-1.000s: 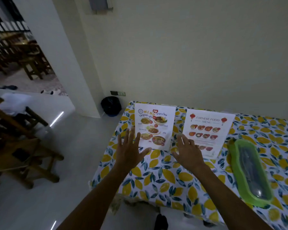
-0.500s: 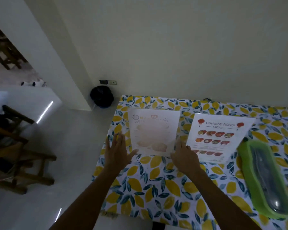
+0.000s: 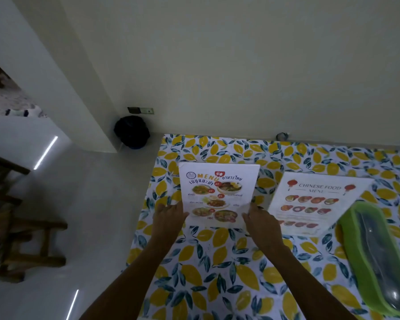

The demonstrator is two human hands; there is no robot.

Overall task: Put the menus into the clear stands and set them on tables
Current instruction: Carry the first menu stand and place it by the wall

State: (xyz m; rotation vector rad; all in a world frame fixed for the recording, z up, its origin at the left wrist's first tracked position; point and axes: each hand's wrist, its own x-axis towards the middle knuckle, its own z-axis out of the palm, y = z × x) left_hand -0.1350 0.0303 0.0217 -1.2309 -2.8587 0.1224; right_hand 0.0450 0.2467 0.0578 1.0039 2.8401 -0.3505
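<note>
A Thai food menu in a clear stand (image 3: 217, 192) stands on the table with the lemon-print cloth (image 3: 217, 262), near its left end. My left hand (image 3: 169, 218) grips the stand's lower left edge. My right hand (image 3: 259, 220) grips its lower right edge. A second stand with a Chinese food menu (image 3: 314, 199) stands to the right of my right hand, apart from it.
A green box with a clear lid (image 3: 376, 255) holding cutlery lies at the right. A black bag (image 3: 132, 132) sits on the floor by the wall corner. Wooden chairs (image 3: 21, 239) stand at the left. The table's left edge drops to a glossy white floor.
Both hands have closed in from the cloth onto the lower edges of the Thai menu stand. The view has dipped and come closer to the table.
</note>
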